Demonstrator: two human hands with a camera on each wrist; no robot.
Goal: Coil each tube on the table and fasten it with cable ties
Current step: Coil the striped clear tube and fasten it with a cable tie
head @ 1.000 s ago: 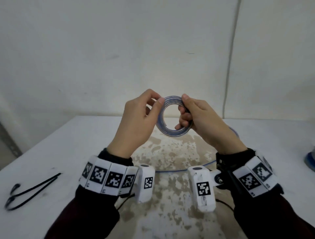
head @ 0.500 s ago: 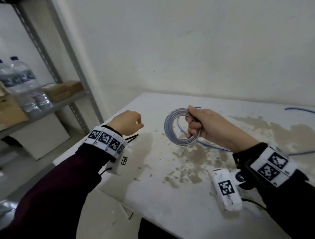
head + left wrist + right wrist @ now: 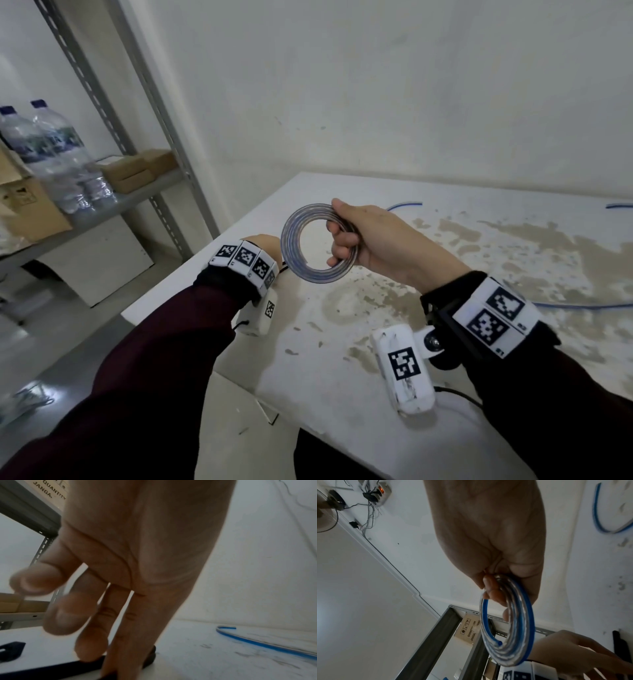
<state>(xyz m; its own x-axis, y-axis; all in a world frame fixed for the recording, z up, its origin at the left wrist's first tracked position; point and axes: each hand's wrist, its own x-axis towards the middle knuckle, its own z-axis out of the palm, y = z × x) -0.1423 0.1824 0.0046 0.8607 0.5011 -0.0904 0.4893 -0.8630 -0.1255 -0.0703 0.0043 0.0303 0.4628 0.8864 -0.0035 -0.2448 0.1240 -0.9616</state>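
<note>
My right hand (image 3: pixel 346 240) grips a coil of clear and blue tube (image 3: pixel 317 245) and holds it upright above the table (image 3: pixel 342 359). In the right wrist view the fingers curl through the coil (image 3: pixel 510 628), and its loose blue end lies inside the ring. My left hand (image 3: pixel 265 245) is low at the table's left edge, partly hidden behind the coil. In the left wrist view its fingers (image 3: pixel 92 635) point down and touch black cable ties (image 3: pixel 51 668) lying flat on the table. I see no grip on them.
Another blue tube (image 3: pixel 404 205) lies uncoiled at the back of the table, with a further stretch (image 3: pixel 582 305) on the right. A metal shelf (image 3: pixel 164 144) with water bottles (image 3: pixel 51 154) and cardboard boxes (image 3: pixel 137 171) stands left of the table. The wall is close behind.
My left hand has let go of the coil and moved left and down to the cable ties at the table's edge. The right hand now holds the coil alone. The head has turned left.
</note>
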